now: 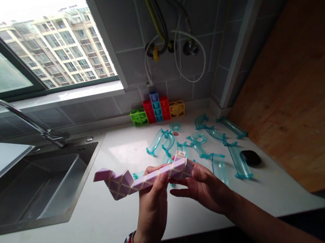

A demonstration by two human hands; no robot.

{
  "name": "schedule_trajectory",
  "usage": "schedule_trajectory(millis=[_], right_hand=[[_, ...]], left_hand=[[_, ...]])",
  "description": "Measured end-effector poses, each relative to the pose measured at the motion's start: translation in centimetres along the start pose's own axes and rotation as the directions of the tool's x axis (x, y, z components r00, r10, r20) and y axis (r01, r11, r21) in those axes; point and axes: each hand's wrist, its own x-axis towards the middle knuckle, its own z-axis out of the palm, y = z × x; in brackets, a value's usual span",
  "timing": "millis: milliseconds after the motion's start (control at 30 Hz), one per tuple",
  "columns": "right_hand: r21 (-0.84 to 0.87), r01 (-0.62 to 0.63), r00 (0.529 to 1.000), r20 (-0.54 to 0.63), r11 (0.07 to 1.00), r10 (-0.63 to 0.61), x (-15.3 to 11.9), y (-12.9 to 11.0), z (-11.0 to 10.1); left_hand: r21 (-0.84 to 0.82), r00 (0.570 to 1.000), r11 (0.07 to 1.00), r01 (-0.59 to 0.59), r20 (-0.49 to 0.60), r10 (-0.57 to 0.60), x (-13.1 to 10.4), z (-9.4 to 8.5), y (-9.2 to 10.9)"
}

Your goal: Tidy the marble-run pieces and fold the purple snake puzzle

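Snake puzzle in the head view: a pink twisting snake puzzle [149, 178] with pale seams is held in the air above the near half of the white countertop [106, 232], its straight run slanting from a folded left end to a bent right end.
Step in hand: the segments appear to be under manipulation, with the right-hand bend the likely point of work.
Call of the next move: turning a segment there would seem to need a steady grip on the straight run and a firm pinch beyond the joint.
Left hand: the left hand [153, 207] pinches the straight run, thumb on top and fingers behind and below; a watch and bands circle its wrist.
Right hand: the right hand [211, 191] pinches the right end between thumb and forefinger, while its lower fingers stretch loosely leftward, clear of a full fist.
Teal track pieces: translucent teal track pieces [219, 168] lie scattered beyond the hands and to the right, near a black rounded object [251, 158].
Far wall: a multicoloured block row [157, 113] stands against it.
Left side: sink [54, 220] and faucet [22, 110].
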Motion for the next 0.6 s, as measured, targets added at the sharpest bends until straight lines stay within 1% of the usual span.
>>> schedule_trajectory(millis=[67, 133, 233, 367, 500, 567, 600], right_hand=[[-0.088, 0.049, 0.998, -0.045, 0.995, -0.053, 0.2, 0.4, 0.0], [-0.208, 0.136, 0.983, -0.089, 0.969, -0.158, 0.3, 1.0, -0.1], [-0.405, 0.259, 0.938, -0.109, 0.877, -0.328, 0.5, 2.0, -0.6], [-0.643, 0.311, 0.89, -0.061, 0.7, -0.452, 0.3, 2.1, -1.4], [-0.784, 0.349, 0.855, 0.042, 0.513, -0.518, 0.1, 1.2, -1.4], [-0.848, 0.371, 0.819, 0.106, 0.379, -0.563, 0.1, 0.6, -1.3], [-0.882, 0.378, 0.793, 0.15, 0.283, -0.591, 0.1, 0.3, -1.3]], left_hand=[[-0.006, 0.999, 1.0, -0.009, -0.042, 0.009, 0.1, 0.1, -0.1], [-0.01, 0.997, 1.0, -0.003, -0.078, 0.003, 0.2, 0.2, -0.1], [-0.005, 0.995, 1.0, 0.01, -0.098, -0.011, 0.3, 0.1, 0.2], [0.003, 0.998, 1.0, 0.024, -0.058, -0.023, 0.4, -0.1, 0.7], [0.054, 0.999, 0.998, 0.027, -0.042, -0.025, 0.4, 0.2, 1.4], [0.102, 0.998, 0.995, 0.008, -0.065, -0.002, 0.4, 0.2, 1.5], [0.129, 0.997, 0.992, -0.004, -0.079, 0.014, 0.5, 0.2, 1.5]])
